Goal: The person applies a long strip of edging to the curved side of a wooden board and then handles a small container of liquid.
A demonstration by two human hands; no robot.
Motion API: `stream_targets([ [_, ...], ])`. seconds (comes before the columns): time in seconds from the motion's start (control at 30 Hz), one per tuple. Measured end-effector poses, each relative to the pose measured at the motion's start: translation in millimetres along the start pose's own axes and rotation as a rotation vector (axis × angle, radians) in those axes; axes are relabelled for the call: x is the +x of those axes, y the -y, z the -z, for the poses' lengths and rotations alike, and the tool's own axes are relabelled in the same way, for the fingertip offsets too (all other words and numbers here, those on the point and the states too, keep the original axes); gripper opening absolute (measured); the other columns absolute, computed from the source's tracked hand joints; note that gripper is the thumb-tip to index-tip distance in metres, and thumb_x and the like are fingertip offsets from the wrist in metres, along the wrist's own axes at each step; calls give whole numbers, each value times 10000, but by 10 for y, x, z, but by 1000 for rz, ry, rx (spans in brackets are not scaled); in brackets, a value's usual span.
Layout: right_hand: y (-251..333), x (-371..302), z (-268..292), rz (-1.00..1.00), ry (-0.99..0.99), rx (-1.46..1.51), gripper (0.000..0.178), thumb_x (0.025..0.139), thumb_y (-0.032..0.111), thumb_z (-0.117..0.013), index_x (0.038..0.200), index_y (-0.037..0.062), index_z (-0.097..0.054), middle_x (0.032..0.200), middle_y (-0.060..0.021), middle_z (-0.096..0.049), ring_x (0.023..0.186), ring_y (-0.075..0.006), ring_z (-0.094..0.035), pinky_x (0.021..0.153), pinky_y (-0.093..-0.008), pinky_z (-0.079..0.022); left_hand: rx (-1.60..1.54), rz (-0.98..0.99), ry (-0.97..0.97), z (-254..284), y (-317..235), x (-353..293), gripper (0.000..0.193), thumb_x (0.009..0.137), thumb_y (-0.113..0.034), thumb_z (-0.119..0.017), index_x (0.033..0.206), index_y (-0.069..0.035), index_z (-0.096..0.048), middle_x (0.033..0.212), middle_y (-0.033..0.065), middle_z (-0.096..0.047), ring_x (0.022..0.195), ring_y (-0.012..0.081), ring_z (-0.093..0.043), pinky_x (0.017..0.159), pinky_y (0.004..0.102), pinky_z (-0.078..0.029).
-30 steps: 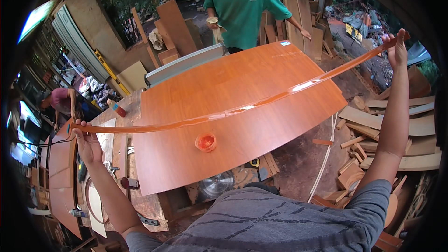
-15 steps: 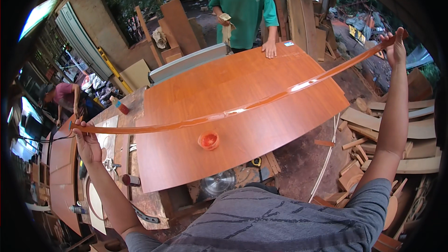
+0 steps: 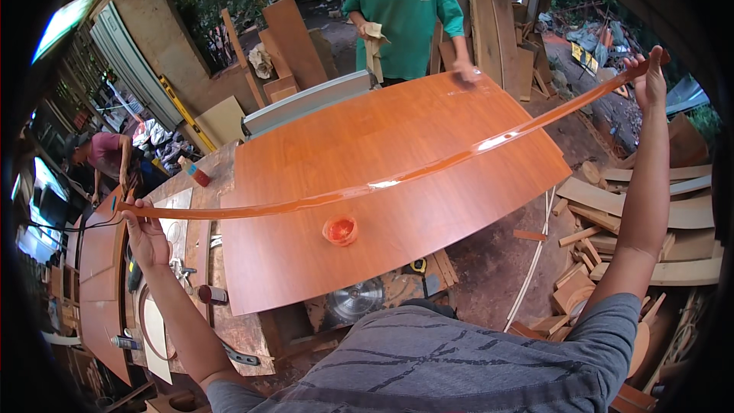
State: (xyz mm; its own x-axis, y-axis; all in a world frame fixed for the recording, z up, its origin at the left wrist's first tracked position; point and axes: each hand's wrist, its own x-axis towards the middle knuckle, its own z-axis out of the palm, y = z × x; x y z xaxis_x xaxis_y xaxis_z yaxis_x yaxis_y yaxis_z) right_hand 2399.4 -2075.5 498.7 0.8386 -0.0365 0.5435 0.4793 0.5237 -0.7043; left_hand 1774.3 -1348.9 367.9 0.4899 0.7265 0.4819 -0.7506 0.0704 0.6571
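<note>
A large reddish-brown laminated panel [image 3: 397, 176] lies flat across the worktop [image 3: 191, 222]. Above it stretches a long glossy edge-banding strip [image 3: 397, 178], sagging slightly in the middle and held at both ends. The right hand [image 3: 648, 80] pinches its far end, raised high; the left hand [image 3: 144, 231] has its grip clenched on the near end. A small orange glue cup [image 3: 340, 230] sits on the panel beneath the strip.

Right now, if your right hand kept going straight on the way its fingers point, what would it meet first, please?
The right hand, holding the long veneer strip at its end, points up and away. Nothing shows directly ahead; the dark picture rim lies just beyond, and depth is unclear.
</note>
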Motion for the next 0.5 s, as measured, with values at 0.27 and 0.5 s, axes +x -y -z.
stream_targets([
  [0.27, -31, 25, 61, -1, 24, -17, 569, 683, 490, -755, 978, 116, -444, 768, -12, -464, 716, -173, -505, 771, -380, -499, 38, -41, -78, 5, 52, -5, 360, 891, -258, -602, 1163, -33, -529, 1017, 79, -584, 988, 175, -594, 893, 260, -536],
  [0.5, -87, 102, 75, -2, -8, -14, 562, 680, 493, -759, 963, 117, -453, 764, -12, -473, 706, -179, -518, 799, -397, -501, 10, -6, -46, -4, -11, -36, 359, 893, -246, -603, 1163, -20, -532, 1017, 85, -587, 982, 181, -593, 922, 272, -522],
])
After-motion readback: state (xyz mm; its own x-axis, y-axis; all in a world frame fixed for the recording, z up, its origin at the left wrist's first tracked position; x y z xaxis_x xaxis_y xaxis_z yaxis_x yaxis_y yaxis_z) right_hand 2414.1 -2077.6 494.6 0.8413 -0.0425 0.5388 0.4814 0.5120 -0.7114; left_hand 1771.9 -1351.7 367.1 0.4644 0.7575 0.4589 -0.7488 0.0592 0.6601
